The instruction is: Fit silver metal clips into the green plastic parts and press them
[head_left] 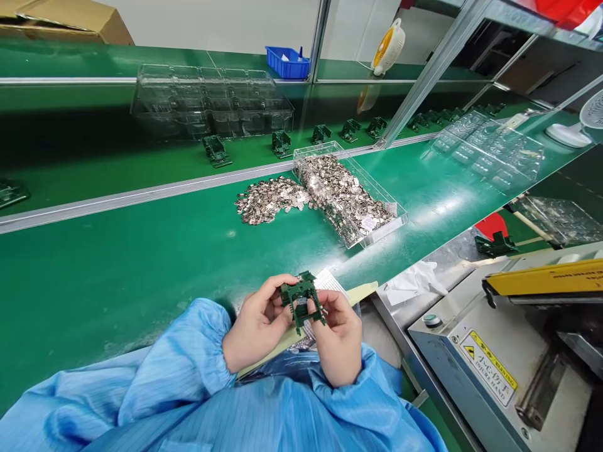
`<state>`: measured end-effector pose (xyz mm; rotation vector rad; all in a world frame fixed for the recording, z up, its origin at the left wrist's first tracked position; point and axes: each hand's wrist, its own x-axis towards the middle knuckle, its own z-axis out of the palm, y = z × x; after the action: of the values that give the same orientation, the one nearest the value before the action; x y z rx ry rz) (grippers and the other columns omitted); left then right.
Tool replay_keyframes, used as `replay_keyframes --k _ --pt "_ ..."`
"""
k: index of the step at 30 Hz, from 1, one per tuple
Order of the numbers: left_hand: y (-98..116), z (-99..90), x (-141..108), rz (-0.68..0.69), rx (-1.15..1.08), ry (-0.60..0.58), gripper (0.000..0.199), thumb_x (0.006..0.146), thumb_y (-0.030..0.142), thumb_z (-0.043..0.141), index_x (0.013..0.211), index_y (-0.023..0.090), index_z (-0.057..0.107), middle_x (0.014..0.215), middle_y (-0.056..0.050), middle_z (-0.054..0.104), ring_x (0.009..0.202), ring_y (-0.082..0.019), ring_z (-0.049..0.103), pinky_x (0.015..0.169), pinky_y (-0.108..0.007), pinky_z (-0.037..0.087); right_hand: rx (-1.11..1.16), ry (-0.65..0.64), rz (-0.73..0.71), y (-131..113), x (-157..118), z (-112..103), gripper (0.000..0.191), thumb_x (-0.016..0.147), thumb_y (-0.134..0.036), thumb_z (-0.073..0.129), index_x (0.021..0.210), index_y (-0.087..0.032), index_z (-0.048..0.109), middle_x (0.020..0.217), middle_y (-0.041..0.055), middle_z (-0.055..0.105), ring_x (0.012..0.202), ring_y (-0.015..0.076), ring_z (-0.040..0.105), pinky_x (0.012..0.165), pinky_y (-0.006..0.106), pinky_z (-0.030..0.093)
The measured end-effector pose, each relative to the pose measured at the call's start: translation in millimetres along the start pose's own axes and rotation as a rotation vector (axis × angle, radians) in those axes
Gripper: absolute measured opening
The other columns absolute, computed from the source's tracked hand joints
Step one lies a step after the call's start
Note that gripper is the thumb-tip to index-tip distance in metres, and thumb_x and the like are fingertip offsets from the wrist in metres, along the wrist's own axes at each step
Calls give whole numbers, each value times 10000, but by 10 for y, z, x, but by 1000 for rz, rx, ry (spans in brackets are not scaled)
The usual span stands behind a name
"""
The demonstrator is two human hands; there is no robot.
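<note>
Between both hands, close in front of my body, is a dark green plastic frame (301,292) with slots and thin legs. My left hand (259,323) grips its left side, fingers curled around the edge. The right side is pinched by my right hand (338,336), whose thumb reaches the frame's lower middle. Whether a small part sits under the thumbs I cannot make out. Beyond the hands, a heap of small metal pieces (271,199) lies on the green bench (141,270). A clear plastic box (398,221) full of the same pieces stands beside the heap.
Several similar green frames (281,144) line the conveyor behind the bench, near clear trays (211,100). To my right stands a grey machine (452,320) with a yellow bar (551,276) and hand-injury warning label. A blue bin (287,63) and fan (389,47) are farther back.
</note>
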<state>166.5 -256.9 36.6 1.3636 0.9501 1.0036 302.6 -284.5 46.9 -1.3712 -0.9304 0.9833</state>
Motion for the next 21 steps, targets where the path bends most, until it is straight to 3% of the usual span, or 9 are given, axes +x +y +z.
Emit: replay_keyframes --k 5,9,12,16,21 --pt "18 26 -25 -11 42 30 289 879 243 599 1161 206 545 840 -11 627 675 -107 575 595 -185 498 -21 -11 -1 0 -29 -40 135 797 -303 679 838 -176 656 740 33 674 677 163 611 600 255 504" --pt "19 42 -43 -6 59 24 301 879 195 583 1176 222 536 916 -16 655 749 -109 612 642 -173 512 -99 -71 -69 8 -56 -85 99 839 -277 629 844 -181 648 884 63 679 806 181 626 699 271 525" --pt "25 44 -56 19 84 14 317 874 164 580 1180 231 533 968 -15 667 781 -104 626 673 -163 517 -115 -44 -118 15 -77 -76 107 845 -290 632 831 -184 642 926 71 672 853 187 626 734 273 528" --pt "15 44 -78 57 96 30 299 874 165 586 1162 230 535 974 -16 670 764 -97 626 659 -157 514 -77 11 -114 36 -97 -20 155 832 -336 660 815 -183 641 888 64 676 783 175 631 687 268 530" --pt "-33 39 -85 63 120 70 271 872 209 599 1138 222 548 912 -16 641 746 -109 603 646 -176 510 31 48 0 59 -86 41 199 783 -366 705 773 -185 624 727 28 660 655 156 617 593 254 522"
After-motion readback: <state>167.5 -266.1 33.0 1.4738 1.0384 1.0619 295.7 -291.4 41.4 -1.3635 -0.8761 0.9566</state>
